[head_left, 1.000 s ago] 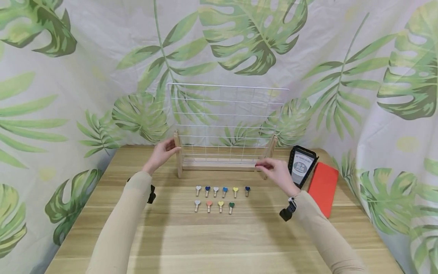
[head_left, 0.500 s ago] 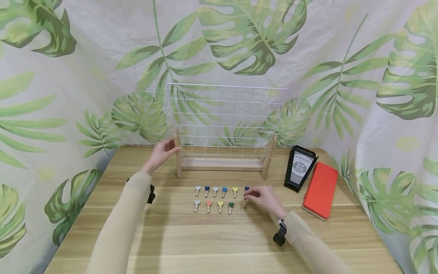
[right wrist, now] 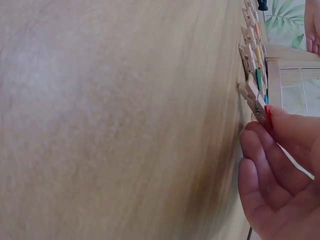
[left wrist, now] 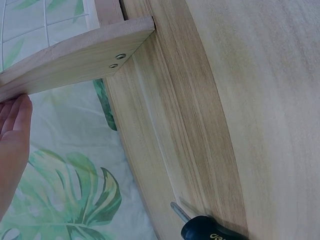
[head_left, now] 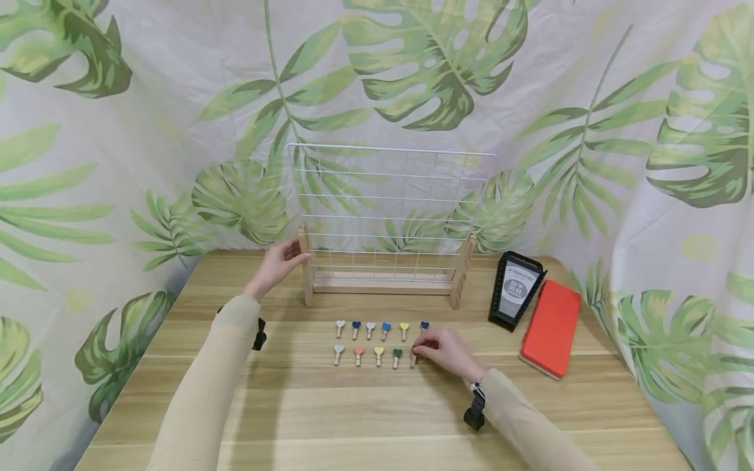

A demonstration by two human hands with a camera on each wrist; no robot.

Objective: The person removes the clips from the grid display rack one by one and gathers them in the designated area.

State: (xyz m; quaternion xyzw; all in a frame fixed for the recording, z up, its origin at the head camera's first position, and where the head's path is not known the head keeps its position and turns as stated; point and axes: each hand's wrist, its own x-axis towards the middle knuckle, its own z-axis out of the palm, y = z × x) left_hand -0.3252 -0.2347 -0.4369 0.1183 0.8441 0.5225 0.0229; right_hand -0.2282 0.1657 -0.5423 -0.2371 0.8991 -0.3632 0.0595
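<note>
My right hand (head_left: 446,353) pinches a small wooden clothespin (head_left: 413,360) at the right end of the front row. In the right wrist view, the clothespin (right wrist: 255,100) shows a red top between thumb and fingers, its wooden end low over the table. A back row includes a dark blue heart clothespin (head_left: 425,326); beside the held one is a green heart clothespin (head_left: 397,357). My left hand (head_left: 277,267) holds the left wooden post (head_left: 307,281) of a white wire grid rack (head_left: 394,196), thumb in front. In the left wrist view, fingertips (left wrist: 22,107) rest against the post's edge.
A black holder with a grey label (head_left: 516,291) and a red box (head_left: 550,327) lie on the table's right side. A screwdriver (left wrist: 207,229) with a black handle lies left of the rack. A leaf-print cloth (head_left: 194,118) hangs behind the table.
My right hand has come from the rack's lower right, down and left to the end of the front row, bringing the red clothespin to the table. The left hand keeps its place.
</note>
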